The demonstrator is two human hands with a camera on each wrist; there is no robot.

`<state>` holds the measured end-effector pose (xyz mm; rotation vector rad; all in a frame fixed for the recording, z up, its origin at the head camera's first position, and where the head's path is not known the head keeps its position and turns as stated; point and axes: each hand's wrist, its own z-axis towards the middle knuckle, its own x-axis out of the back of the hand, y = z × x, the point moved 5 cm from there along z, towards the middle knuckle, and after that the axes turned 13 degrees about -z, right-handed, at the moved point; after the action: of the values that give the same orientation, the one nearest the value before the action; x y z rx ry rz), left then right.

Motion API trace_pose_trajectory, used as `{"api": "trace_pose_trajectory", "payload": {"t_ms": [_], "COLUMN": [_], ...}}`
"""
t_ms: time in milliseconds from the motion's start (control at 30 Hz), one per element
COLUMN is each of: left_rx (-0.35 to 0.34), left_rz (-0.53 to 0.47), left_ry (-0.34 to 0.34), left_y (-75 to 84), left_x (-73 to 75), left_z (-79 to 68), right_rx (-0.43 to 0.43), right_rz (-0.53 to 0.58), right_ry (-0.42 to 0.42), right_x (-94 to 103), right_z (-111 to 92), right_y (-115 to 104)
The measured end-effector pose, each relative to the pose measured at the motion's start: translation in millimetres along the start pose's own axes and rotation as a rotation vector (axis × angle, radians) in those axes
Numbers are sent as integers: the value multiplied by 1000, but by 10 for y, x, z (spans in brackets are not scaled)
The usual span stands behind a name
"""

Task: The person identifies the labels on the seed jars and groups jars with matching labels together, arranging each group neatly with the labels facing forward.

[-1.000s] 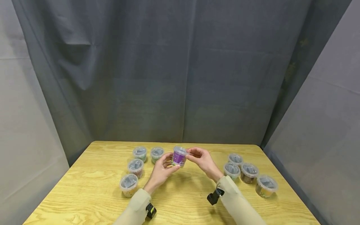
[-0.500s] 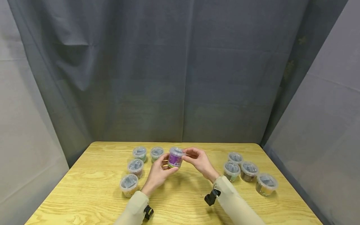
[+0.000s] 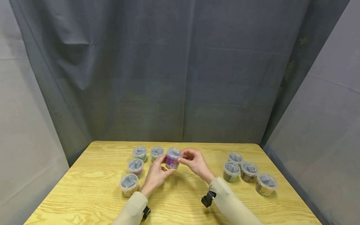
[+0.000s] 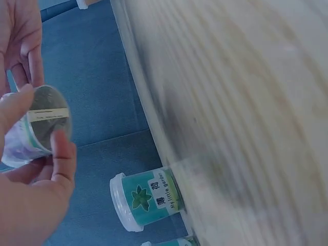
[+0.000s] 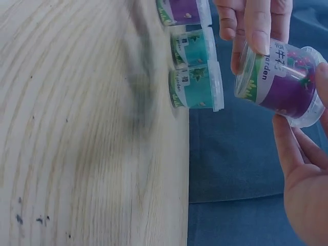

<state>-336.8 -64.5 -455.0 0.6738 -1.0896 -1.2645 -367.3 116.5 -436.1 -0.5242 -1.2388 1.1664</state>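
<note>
1. Just above the middle of the table, I watch the left hand [image 3: 156, 172] grip the purple cup [image 3: 172, 162], with fingers and thumb closed around its lower part.
2. At the cup's upper right, the right hand [image 3: 197, 163] pinches the edge of the lid [image 3: 173, 152] between thumb and fingers. I read both hands as narrowed onto this one cup.
3. The purple cup is held clear of the wood and slightly tilted. My left wrist view shows its dark base [image 4: 49, 95], crossed by a pale strip [image 4: 48, 114], and one left fingertip pressing there.
4. Pale sleeves [image 3: 233, 200] cover both forearms, and I see a small black device [image 3: 208, 199] at each cuff.
5. On the left, four lidded cups stand upright: back-left cup [image 3: 139, 152], back-right cup [image 3: 156, 152], middle cup [image 3: 135, 166] and front-left cup [image 3: 129, 184]. The back-right cup is nearest the left hand.
6. On the right, well apart from the held cup, I count four more upright lidded cups [image 3: 249, 172], grouped close together with the frontmost set slightly off.
7. Beneath everything lies the wood-grain table [image 3: 180, 200]. A dark grey curtain [image 3: 140, 78] hangs behind it, with a pale panel [image 3: 332, 131] at either side.
</note>
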Motion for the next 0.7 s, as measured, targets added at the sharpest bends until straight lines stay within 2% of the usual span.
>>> {"api": "trace_pose_trajectory", "payload": {"t_ms": [267, 533, 633, 700], "left_rx": [65, -18, -22, -34], "left_rz": [-5, 86, 118, 181], "left_ry": [52, 63, 57, 72], "left_y": [-19, 25, 23, 18], "left_x": [51, 85, 106, 129], "left_z": [-61, -117, -137, -147], "right_rx": [8, 27, 18, 15], "right_rz": [-177, -288, -306, -319], "right_ry": [26, 29, 18, 5], "right_x": [-131, -269, -338, -398], "right_z": [-17, -27, -16, -5], "right_y": [0, 16, 19, 14]}}
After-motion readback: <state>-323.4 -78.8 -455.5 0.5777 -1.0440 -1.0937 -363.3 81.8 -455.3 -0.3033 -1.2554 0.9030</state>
